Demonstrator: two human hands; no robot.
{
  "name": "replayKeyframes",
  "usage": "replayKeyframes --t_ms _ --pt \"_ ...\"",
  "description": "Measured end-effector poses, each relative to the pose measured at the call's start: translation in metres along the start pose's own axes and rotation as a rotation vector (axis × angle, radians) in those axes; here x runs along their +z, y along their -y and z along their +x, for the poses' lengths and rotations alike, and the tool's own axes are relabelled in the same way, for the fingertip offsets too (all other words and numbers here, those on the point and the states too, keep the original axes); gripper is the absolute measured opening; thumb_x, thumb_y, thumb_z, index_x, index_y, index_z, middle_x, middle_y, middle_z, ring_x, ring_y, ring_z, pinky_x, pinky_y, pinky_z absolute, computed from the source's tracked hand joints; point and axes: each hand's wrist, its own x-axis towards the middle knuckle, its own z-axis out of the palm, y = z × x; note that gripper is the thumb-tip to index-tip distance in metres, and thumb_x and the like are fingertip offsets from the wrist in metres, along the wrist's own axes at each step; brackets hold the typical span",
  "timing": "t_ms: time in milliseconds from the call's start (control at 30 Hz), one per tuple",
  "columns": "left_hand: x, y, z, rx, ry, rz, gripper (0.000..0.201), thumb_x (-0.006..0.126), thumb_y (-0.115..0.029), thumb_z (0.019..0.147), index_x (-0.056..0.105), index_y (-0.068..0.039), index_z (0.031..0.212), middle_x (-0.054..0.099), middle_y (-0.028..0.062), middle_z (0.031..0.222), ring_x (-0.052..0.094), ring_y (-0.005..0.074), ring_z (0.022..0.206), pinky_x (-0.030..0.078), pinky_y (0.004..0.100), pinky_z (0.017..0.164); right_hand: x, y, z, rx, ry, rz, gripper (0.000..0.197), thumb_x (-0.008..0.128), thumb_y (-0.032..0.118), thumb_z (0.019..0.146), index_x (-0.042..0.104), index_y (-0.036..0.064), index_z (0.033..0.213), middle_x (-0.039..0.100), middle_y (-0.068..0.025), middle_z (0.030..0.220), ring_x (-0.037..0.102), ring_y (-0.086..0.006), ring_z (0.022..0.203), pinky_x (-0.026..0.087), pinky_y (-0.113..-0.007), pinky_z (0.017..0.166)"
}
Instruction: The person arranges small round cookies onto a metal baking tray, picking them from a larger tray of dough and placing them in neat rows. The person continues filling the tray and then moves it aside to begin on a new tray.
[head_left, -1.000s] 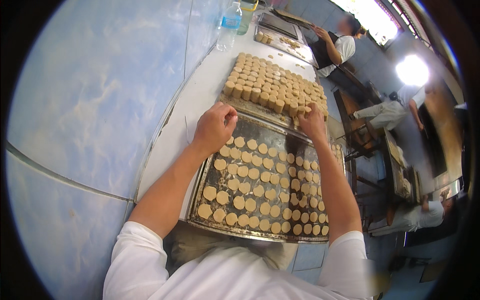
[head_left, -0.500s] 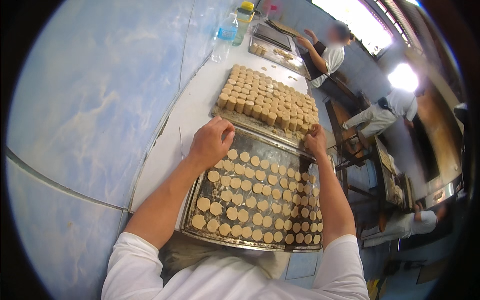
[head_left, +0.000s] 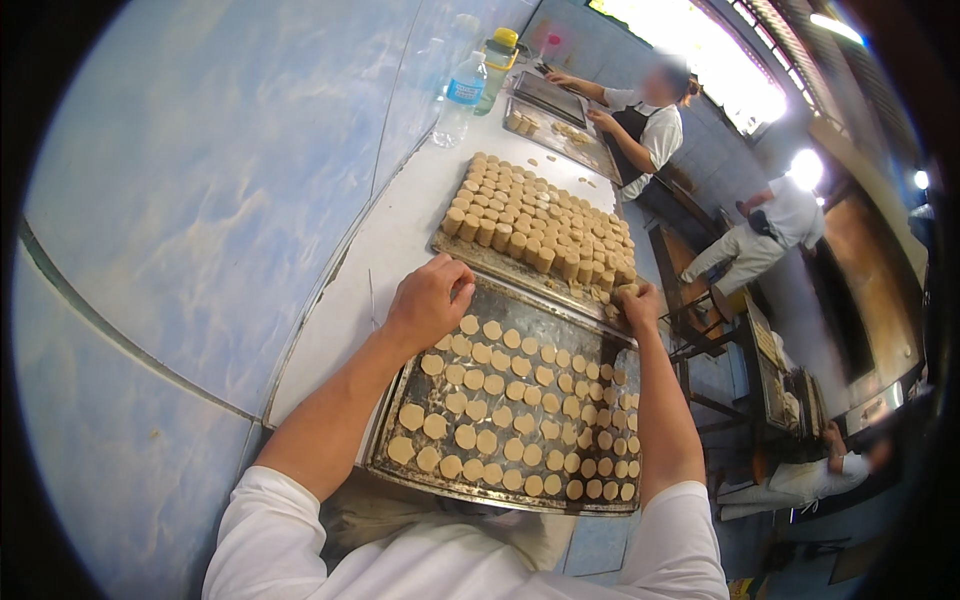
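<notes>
A dark baking tray [head_left: 575, 336] lies in front of me, with rows of flat round dough discs [head_left: 486, 441] on it. Beyond its far edge a second tray [head_left: 480, 256] carries closely packed stacks of dough discs [head_left: 540, 215]. My left hand [head_left: 430, 302] hovers over the near tray's far left corner, fingers curled together; whatever they may hold is hidden. At the right end of the stacks, my right hand [head_left: 641, 304] pinches a pale dough piece [head_left: 627, 291], close to loose bits of dough on the far tray's edge.
A clear water bottle [head_left: 460, 105] and a yellow-capped jug [head_left: 497, 68] stand along the tiled wall at left. At the table's far end, a co-worker [head_left: 640, 125] handles a dark tray [head_left: 550, 95]. Other people and a rack of trays [head_left: 770, 370] are at right.
My view has shifted slightly. Both hands stay near the same spots, and a dough piece now shows in my right fingers. The far co-worker's hands have lowered toward the table.
</notes>
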Motion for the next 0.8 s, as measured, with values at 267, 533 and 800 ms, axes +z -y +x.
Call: replayKeyframes --t_ms 267,533,800 --pt "0.006 -0.014 0.000 0.040 0.010 -0.049 0.012 0.073 -0.015 0.094 0.073 -0.004 0.100 0.068 0.0140 0.095 0.070 0.0337 0.088 0.055 0.0447 0.079 -0.038 0.100 -0.111 0.105 0.581 1.010 0.052 0.072 0.012 0.101 0.052 -0.0036 0.146 0.069 -0.0131 0.111 0.071 -0.0210 0.093 0.060 -0.030 0.081" --pt "-0.003 -0.060 -0.026 0.013 0.145 -0.175 0.019 0.074 -0.019 0.097 0.073 0.000 0.097 0.067 0.0126 0.090 0.065 0.0283 0.081 0.053 0.0400 0.076 -0.028 0.196 -0.246 0.009 0.984 0.857 0.026 0.069 0.024 0.107 0.065 0.0022 0.121 0.071 -0.0049 0.103 0.070 -0.0130 0.089 0.058 -0.026 0.081" --pt "-0.042 -0.048 -0.041 -0.262 0.205 -0.182 0.023 0.069 -0.020 0.099 0.071 0.003 0.097 0.067 0.0064 0.090 0.061 0.0149 0.078 0.051 0.0330 0.073 -0.017 0.207 -0.275 0.300 1.021 0.999 0.018 0.061 0.026 0.104 0.065 0.0114 0.114 0.065 -0.0009 0.096 0.062 -0.0130 0.077 0.054 -0.026 0.070"
